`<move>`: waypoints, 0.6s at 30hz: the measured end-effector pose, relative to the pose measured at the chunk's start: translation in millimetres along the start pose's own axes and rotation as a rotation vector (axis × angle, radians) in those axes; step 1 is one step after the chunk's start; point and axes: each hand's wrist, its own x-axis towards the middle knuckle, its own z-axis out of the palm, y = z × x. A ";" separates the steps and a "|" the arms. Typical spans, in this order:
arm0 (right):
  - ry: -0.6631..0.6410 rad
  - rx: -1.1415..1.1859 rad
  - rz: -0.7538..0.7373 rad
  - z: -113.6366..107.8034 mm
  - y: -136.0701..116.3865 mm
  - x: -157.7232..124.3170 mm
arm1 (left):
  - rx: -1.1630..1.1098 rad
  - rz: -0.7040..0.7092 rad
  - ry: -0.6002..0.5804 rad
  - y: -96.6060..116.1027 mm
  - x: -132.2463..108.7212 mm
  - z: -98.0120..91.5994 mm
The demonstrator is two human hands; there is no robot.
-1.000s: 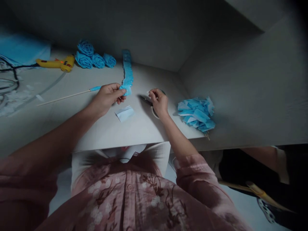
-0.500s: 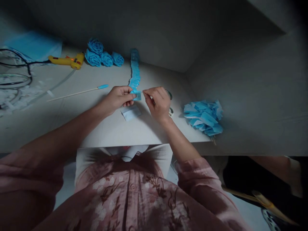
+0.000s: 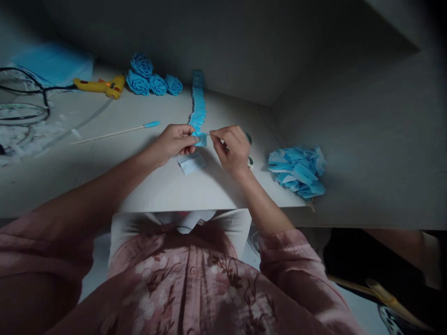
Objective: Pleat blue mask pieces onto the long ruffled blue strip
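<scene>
My left hand (image 3: 179,139) pinches the near end of a long ruffled blue strip (image 3: 198,104), which runs away from me over the table toward the back wall. Just right of it, my right hand (image 3: 232,146) is closed at the fingertips by the strip's end, on something thin and pale that is too small to make out. Below my hands lies a folded pale blue piece (image 3: 192,164). A thin stick with a blue tip (image 3: 151,124) rests on the table left of my left hand.
Rolled blue flowers (image 3: 157,84) and a yellow glue gun (image 3: 113,87) sit at the back, beside flat blue sheets (image 3: 54,63), cables and white scraps. Tape rolls (image 3: 250,162) lie partly behind my right hand. A blue bundle (image 3: 298,171) stands at the right edge.
The view has shifted slightly, moving the table items a little to the right in the picture. Both hands keep nearly the same pose at the strip's end.
</scene>
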 end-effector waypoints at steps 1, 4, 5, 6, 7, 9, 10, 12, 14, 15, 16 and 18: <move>0.007 0.029 0.074 -2.2 -2.4 0.5 | -0.001 0.005 0.001 0.1 0.0 -0.2; 0.066 0.151 0.345 -9.5 -1.1 3.0 | -0.019 0.021 0.021 -0.9 1.7 -2.1; 0.075 0.198 0.422 -11.8 3.2 3.6 | -0.030 0.023 0.032 -1.6 2.7 -3.0; 0.070 0.238 0.483 -14.1 9.3 3.8 | -0.042 0.025 0.045 -2.5 3.8 -4.1; 0.048 0.259 0.531 -16.2 16.6 3.2 | -0.053 0.025 0.057 -3.6 4.9 -5.1; -0.026 0.268 0.598 -19.8 32.3 -0.4 | -0.069 0.027 0.076 -5.8 6.8 -6.9; -0.059 0.262 0.621 -21.1 39.5 -3.4 | -0.074 0.028 0.082 -6.9 7.4 -7.6; -0.122 0.225 0.646 -22.4 50.4 -10.8 | -0.077 0.029 0.083 -8.7 8.1 -8.4; -0.189 0.172 0.648 -21.5 56.3 -18.0 | -0.076 0.029 0.083 -10.0 8.2 -8.4; -0.222 0.142 0.645 -20.3 57.8 -20.8 | -0.075 0.029 0.084 -10.5 8.1 -8.3; -0.252 0.110 0.641 -18.8 58.7 -22.9 | -0.075 0.029 0.086 -11.0 8.2 -8.1; -0.301 0.042 0.625 -15.2 59.4 -24.4 | -0.075 0.029 0.091 -11.9 8.4 -7.9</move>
